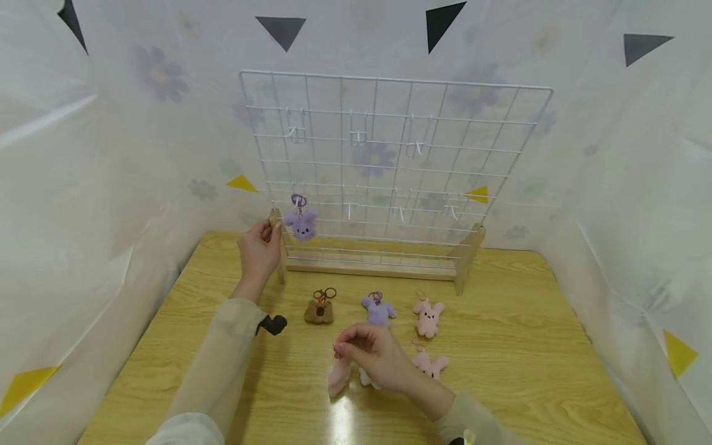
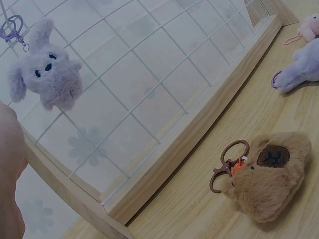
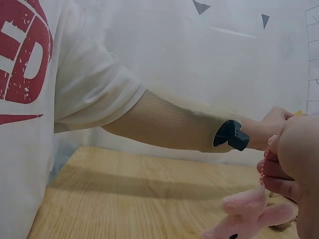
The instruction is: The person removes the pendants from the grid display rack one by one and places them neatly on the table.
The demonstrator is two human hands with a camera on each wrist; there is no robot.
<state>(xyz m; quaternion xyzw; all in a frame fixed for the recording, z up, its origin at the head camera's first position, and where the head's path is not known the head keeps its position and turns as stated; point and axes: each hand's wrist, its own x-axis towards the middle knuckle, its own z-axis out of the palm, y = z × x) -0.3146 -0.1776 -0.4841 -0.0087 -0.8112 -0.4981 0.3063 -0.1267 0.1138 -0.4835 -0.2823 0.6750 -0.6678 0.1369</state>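
My left hand grips the top of the left wooden post of a white wire grid rack. Beside those fingers, a purple plush keychain hangs by its ring from a hook on the grid. Over the table's front part, my right hand pinches the cord of a pink plush keychain. In the right wrist view this pink plush dangles below the fingertips, its lower part cut off by the frame. A white plush lies mostly hidden behind that hand.
On the wooden table lie a brown plush keychain, a purple one and two pink ones, one at the right and one nearer partly covered by my right hand. Several white hooks on the grid carry nothing.
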